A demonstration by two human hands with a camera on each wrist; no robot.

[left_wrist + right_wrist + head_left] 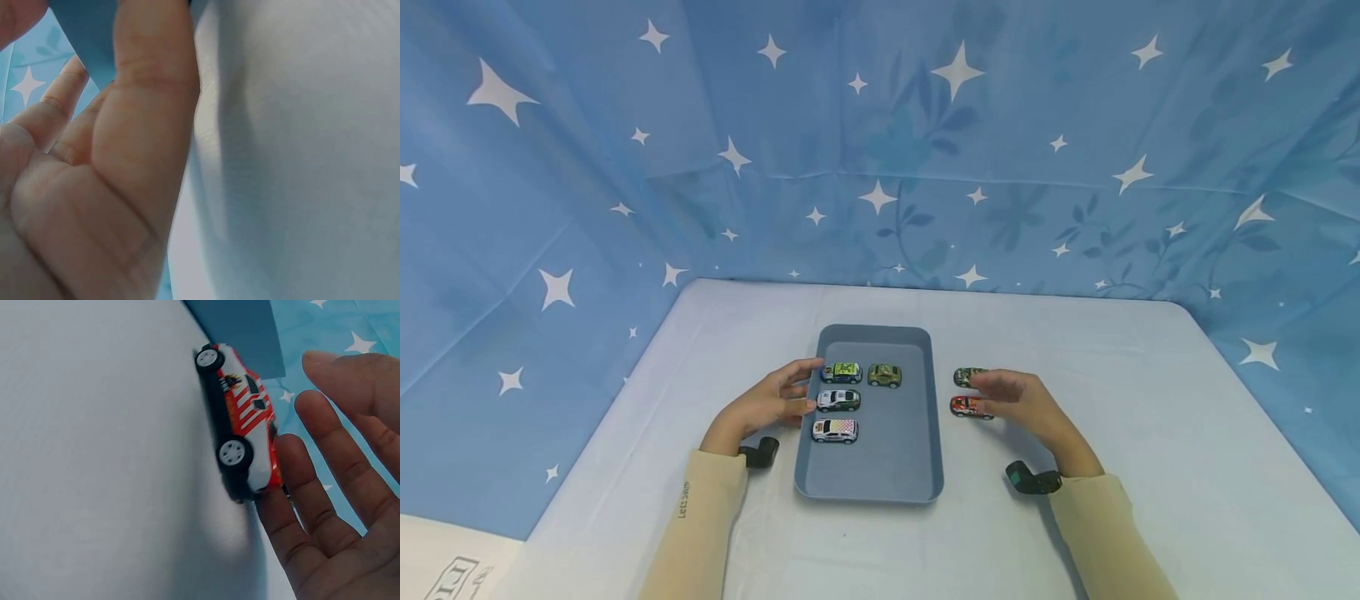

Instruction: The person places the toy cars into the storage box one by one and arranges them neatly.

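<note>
A grey-blue tray [898, 467] holds several toy cars: a blue one with a yellow-green roof [842, 372], an olive camouflage one [884, 376], a white and dark green one [838, 401] and a white one with a checkered roof [835, 431]. At the tray's left rim rests my left hand [763, 404], fingers loosely bent. My right hand [1030, 408] hovers right of the tray, fingers extended, beside a red and white toy car [244, 419] and a green camouflage toy car [966, 377]. It partly covers both cars in the head view; its fingertips reach the red car's end in the right wrist view.
The tray and cars stand on a white cloth-covered table [1120, 375]. Behind and to the sides hangs a blue curtain with white stars [880, 125]. Each wrist carries a small black camera [1033, 480]. Pale printed fabric [452, 558] shows at the lower left.
</note>
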